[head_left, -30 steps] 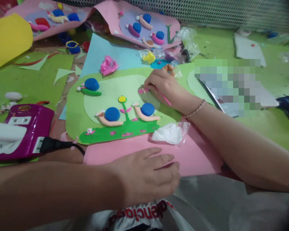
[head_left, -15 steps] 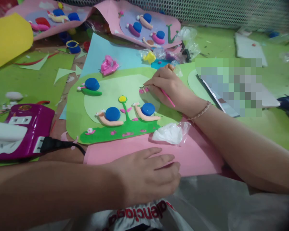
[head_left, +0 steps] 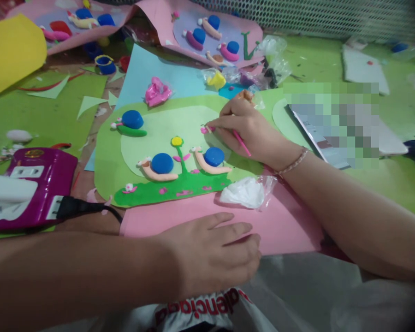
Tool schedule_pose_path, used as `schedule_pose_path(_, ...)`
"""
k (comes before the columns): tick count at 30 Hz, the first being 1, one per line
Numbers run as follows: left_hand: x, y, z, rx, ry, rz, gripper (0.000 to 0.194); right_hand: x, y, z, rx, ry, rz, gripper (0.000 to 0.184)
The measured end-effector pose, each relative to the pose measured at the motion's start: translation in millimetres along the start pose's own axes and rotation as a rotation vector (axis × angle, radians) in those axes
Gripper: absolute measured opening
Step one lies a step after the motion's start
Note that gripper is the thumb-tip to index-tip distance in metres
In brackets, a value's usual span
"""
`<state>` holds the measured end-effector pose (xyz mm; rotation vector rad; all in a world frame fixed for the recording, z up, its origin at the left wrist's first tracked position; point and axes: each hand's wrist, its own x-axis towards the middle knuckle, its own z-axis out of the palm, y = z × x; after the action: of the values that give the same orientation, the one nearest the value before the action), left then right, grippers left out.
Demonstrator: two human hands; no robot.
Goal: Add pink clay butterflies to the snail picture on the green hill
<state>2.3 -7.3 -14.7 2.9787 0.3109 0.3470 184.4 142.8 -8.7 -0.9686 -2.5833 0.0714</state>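
My right hand point(head_left: 251, 124) pinches a thin pink stick-like tool point(head_left: 241, 143), whose working tip is mostly hidden by the fingers. The fingertips are at a small pink clay shape point(head_left: 206, 129), perhaps a butterfly, on a green paper card point(head_left: 105, 161). Clay snails with blue shells decorate the card: one at upper left point(head_left: 133, 121), one at lower left point(head_left: 162, 163) and one at lower right point(head_left: 213, 157). A yellow clay flower point(head_left: 177, 142) rises between the lower two. My left hand point(head_left: 217, 253) lies flat, fingers spread and holding nothing, by a pink sheet point(head_left: 173, 219).
Wrapped white clay point(head_left: 244, 192) lies at the card's lower edge. Pink clay point(head_left: 157, 92) and yellow clay point(head_left: 216, 80) sit behind. A purple power strip point(head_left: 60, 166) with a black plug point(head_left: 76, 207) is left; a partly blurred phone-like device point(head_left: 311, 136) is right. Pink snail pictures point(head_left: 152, 23) stand behind.
The whole view has shifted very slightly. My right hand stays at the pink clay shape, its fingers barely moved; my left hand rests in the same place.
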Motion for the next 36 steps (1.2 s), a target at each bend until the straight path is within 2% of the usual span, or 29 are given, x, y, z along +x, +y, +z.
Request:
schedule_pose_path(7,0.1,-0.6,-1.0,0.003,-0.017,0.009,0.040,-0.1,4.2,1.1,-0.041,0.036,-0.075,0.035)
schedule_pose_path(16,-0.1,-0.5,-0.2,0.000,-0.008,0.004,0.041,-0.8,4.1,0.3,-0.004,-0.005,-0.048,0.037)
schedule_pose_path(28,0.5,-0.2,-0.4,0.011,0.001,0.001,0.041,0.1,2.4,2.8,-0.068,0.062,-0.116,0.032)
schedule_pose_path(36,0.4,-0.2,-1.2,0.000,-0.017,-0.005,0.039,0.0,3.7,2.8,-0.047,0.034,-0.084,0.032)
